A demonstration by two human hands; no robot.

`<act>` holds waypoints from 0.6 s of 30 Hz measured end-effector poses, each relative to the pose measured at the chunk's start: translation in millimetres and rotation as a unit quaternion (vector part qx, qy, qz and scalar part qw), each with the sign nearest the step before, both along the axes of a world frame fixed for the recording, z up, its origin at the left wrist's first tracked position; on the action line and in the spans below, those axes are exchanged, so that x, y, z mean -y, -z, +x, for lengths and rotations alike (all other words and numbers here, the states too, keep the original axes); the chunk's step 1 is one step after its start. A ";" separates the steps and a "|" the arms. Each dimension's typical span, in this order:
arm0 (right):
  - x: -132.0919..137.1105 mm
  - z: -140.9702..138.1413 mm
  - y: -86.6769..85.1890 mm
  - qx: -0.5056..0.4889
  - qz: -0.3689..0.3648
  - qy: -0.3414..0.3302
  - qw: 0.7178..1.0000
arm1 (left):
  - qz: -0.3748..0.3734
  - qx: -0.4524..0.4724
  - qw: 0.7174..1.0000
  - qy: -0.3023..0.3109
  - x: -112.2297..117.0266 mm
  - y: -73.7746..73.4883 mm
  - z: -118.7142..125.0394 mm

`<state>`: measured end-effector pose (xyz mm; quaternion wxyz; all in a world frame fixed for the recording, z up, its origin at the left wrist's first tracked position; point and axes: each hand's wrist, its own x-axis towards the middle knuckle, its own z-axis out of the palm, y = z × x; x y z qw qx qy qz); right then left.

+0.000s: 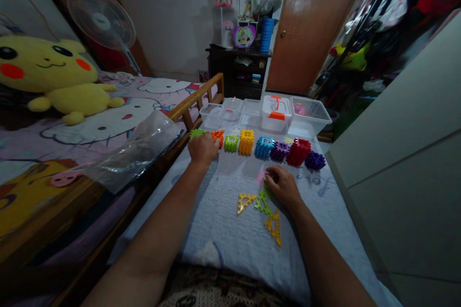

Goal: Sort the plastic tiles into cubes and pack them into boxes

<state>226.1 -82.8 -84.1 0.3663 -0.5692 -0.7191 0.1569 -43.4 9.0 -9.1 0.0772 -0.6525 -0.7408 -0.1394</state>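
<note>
My left hand [204,147] reaches to the far left end of a row of plastic building pieces. Its fingers are bent over the orange stack [218,137], and a green piece [197,133] shows just behind them; the fingertips are partly hidden. My right hand [283,183] rests low on the cloth, fingers loosely curled, thumb and forefinger apart. Beside its thumb lies a green triangular piece [263,202]. Two yellow triangular pieces, one to the left [246,202] and one nearer me [274,228], lie flat close by.
Along the row stand lime [231,143], yellow [247,142], blue [264,147], purple [280,151], red [298,152] and dark purple [315,160] stacks. Behind them are clear plastic boxes [311,111] and a lidded box [275,122]. A wooden bed rail [201,98] borders the left side.
</note>
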 end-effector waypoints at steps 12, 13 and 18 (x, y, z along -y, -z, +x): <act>9.2 21.6 -31.5 0.079 -0.166 -0.084 0.979 | -0.170 0.113 0.867 0.454 114.5 27.4 16.6; 10.4 20.6 -32.9 0.095 -0.174 -0.099 0.975 | -0.179 0.105 0.869 0.450 120.5 29.9 20.2; 14.3 16.3 -34.3 0.154 -0.168 -0.128 0.965 | -0.172 0.090 0.897 0.398 127.3 39.4 35.5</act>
